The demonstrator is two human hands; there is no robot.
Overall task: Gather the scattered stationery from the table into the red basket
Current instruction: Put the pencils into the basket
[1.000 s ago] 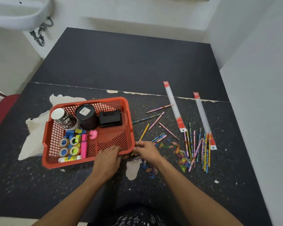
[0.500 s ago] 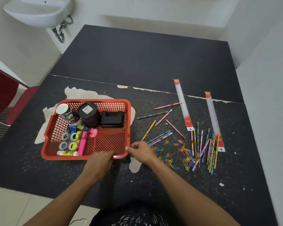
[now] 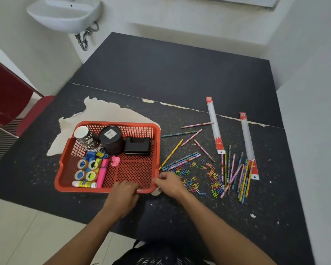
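Observation:
The red basket [image 3: 157,142] sits on the black table, holding a paper cup [image 3: 88,138], a dark jar [image 3: 111,139], a black punch [image 3: 137,146], tape rolls [image 3: 86,170], a pink highlighter [image 3: 102,173] and a glue stick [image 3: 84,184]. My left hand [image 3: 122,196] grips the basket's near rim. At the near right corner my right hand [image 3: 170,183] pinches the rim. To the right lie loose pencils [image 3: 182,161], coloured paper clips [image 3: 201,178], more pencils [image 3: 239,175] and two packaged rulers [image 3: 214,127].
The table [image 3: 170,77] has peeled patches behind the basket. A white sink [image 3: 65,14] hangs on the far wall. A red chair [image 3: 6,96] stands at the left. A white wall closes the right side.
The basket has slid left and toward the near edge of the table, both hands staying on its near rim. The view has shifted, showing more of the sink and chair.

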